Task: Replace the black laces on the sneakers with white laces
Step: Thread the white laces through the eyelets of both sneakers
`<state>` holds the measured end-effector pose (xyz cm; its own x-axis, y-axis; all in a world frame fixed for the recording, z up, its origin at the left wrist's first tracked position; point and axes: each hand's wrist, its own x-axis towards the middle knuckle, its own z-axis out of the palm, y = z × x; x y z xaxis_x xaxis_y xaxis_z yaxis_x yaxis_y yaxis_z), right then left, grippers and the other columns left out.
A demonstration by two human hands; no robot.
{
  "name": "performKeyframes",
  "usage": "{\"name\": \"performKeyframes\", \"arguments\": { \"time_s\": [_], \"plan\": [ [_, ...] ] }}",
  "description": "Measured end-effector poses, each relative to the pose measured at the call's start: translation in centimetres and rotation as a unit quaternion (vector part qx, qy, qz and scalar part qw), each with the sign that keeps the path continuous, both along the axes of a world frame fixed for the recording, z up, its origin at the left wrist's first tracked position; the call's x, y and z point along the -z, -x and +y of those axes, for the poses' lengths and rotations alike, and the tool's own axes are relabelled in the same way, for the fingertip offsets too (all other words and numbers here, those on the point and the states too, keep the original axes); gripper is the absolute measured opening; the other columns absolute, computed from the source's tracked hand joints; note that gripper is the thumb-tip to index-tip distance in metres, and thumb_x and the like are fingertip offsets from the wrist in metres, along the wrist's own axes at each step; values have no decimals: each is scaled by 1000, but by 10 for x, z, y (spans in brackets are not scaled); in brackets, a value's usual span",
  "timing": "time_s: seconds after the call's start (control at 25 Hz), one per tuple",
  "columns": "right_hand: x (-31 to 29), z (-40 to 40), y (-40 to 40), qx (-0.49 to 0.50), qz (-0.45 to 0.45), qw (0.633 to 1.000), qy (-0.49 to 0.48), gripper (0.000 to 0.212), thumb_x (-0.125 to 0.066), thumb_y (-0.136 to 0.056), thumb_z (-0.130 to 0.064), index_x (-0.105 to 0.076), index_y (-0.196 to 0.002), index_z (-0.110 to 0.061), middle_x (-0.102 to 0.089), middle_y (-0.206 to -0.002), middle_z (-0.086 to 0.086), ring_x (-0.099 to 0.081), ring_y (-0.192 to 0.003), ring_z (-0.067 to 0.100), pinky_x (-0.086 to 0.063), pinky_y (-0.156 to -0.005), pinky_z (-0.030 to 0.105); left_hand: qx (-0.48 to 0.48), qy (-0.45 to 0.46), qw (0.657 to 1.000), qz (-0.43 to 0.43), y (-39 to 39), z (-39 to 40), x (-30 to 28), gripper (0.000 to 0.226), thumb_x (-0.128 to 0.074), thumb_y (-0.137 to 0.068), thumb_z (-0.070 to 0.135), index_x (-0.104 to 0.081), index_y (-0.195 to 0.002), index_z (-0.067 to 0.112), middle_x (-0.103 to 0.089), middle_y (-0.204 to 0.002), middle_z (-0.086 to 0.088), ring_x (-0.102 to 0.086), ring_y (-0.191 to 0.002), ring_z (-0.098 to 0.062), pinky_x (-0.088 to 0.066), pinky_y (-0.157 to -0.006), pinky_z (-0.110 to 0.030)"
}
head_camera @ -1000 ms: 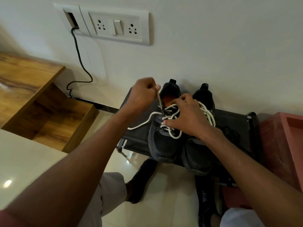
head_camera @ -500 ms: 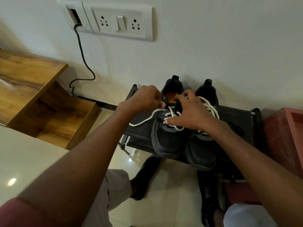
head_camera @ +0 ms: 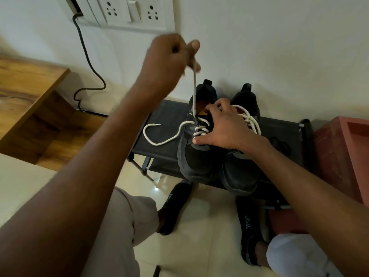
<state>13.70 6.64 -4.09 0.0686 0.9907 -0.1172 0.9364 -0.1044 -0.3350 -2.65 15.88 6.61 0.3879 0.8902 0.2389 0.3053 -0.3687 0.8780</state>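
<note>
Two black sneakers stand side by side on a low black rack (head_camera: 163,124), toes toward me. The left sneaker (head_camera: 196,156) is partly laced with a white lace (head_camera: 194,84). My left hand (head_camera: 169,62) pinches one end of that lace and holds it taut, high above the shoe. The lace's other end (head_camera: 153,134) lies in a loose curl on the rack. My right hand (head_camera: 223,126) presses down on the left sneaker's tongue and lacing, fingers spread. The right sneaker (head_camera: 241,172) carries a white lace (head_camera: 252,121) too.
A wall with a socket panel (head_camera: 129,13) and a hanging black cable (head_camera: 87,62) rises behind the rack. A wooden shelf unit (head_camera: 30,100) stands left, a red box (head_camera: 343,156) right. Something dark (head_camera: 279,143) lies on the rack's right part. My socked feet (head_camera: 175,208) rest on the tiled floor.
My left hand has risen from beside the shoe to well above it, pulling the lace end up taut. My right hand stays on the left sneaker.
</note>
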Motion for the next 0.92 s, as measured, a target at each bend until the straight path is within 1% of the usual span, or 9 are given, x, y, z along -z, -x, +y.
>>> {"name": "performKeyframes", "arguments": {
  "time_s": [0.08,0.12,0.24,0.32,0.4,0.48,0.68,0.76,0.92],
  "plan": [
    [1,-2,-1,-1,1,1000,-5,109,-79,-66,-77,-38,-152,-24,-28,-151,4,-40,-136,30,-44,-110,45,2,165,986,18,-7,2,37,33,-57,-105,32,-57,-88,4,-68,-67,-9,-74,-66,-24,-58,-67,-39],
    [1,-2,0,-1,1,1000,-4,109,-79,-66,-77,-38,-152,-25,-28,-152,4,-40,-137,31,-45,-110,46,8,212,974,85,-8,4,55,36,-59,-105,36,-57,-85,5,-65,-62,-10,-71,-60,-25,-58,-65,-41],
    [0,-2,1,0,-3,1000,0,108,-79,-66,-77,-37,-153,-28,-26,-154,3,-42,-137,30,-49,-106,48,52,168,925,337,-5,11,83,58,-57,-98,61,-57,-74,8,-57,-57,-4,-58,-54,-19,-48,-58,-32],
    [0,-1,0,-1,-9,1000,-1,107,-78,-67,-78,-37,-152,-28,-26,-154,3,-43,-136,30,-50,-105,48,83,119,909,390,-7,10,83,58,-65,-91,63,-57,-72,9,-51,-60,-2,-51,-61,-18,-38,-57,-30],
    [1,-1,-2,0,-8,1000,-5,105,-78,-67,-78,-40,-150,-27,-27,-154,3,-44,-135,30,-50,-105,47,114,102,906,394,-8,12,78,44,-74,-91,47,-64,-79,6,-52,-65,-1,-52,-67,-18,-37,-58,-29],
    [0,-2,-2,3,-9,1000,0,105,-79,-67,-77,-41,-150,-27,-27,-154,3,-43,-136,30,-50,-104,46,113,117,922,351,-6,15,76,36,-75,-93,37,-67,-87,3,-56,-70,0,-52,-69,-15,-39,-61,-27],
    [-4,-2,3,11,-9,1000,-7,103,-84,-67,-69,-43,-148,-22,-33,-148,7,-43,-133,30,-49,-104,46,99,174,934,295,-3,18,76,29,-69,-99,28,-70,-93,0,-70,-79,-5,-60,-61,-5,-43,-60,-21],
    [-3,-5,13,-8,-24,997,-78,87,-86,-71,-58,-51,-140,-19,-42,-136,7,-47,-124,29,-51,-98,46,97,184,934,292,-1,22,76,29,-70,-98,28,-73,-91,0,-74,-79,-6,-62,-58,-1,-45,-57,-17],
    [-2,-5,29,-31,-25,980,-196,32,-74,-92,-36,-67,-115,-16,-59,-109,3,-58,-94,21,-55,-82,42,116,192,916,333,9,27,73,23,-66,-101,27,-69,-90,8,-72,-70,-4,-69,-63,-8,-49,-51,-15]
  ]
}}
